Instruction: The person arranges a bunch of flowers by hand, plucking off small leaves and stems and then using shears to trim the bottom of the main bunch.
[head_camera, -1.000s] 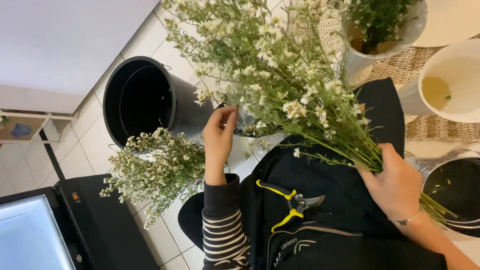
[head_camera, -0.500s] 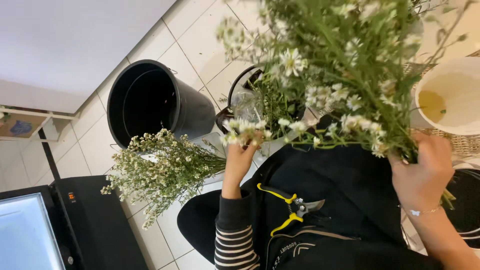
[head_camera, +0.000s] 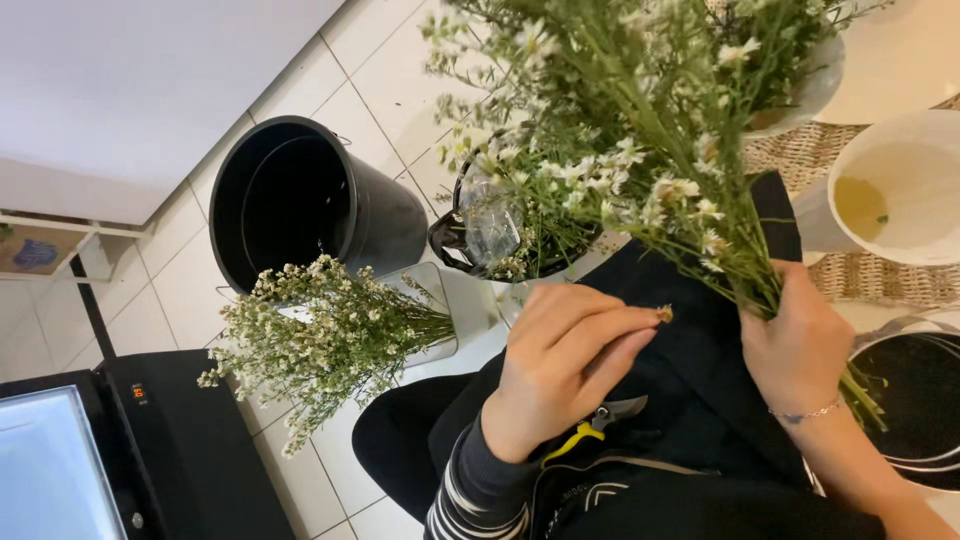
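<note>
tiled floor (head_camera: 390, 80); right hand (head_camera: 797, 345) grips flower bunch (head_camera: 640, 130).

L sleeve (head_camera: 470, 500) striped dark/white; R wrist w/ thin chain bracelet (head_camera: 810, 411); black apron (head_camera: 700, 400), prob. black trousers.

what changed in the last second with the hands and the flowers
The left hand came down off the flower heads to the lap, pinching a small bit at its fingertips. The right hand keeps gripping the bunch of small white flowers by the stems. Black bucket and yellow-handled snips stayed put.
</note>
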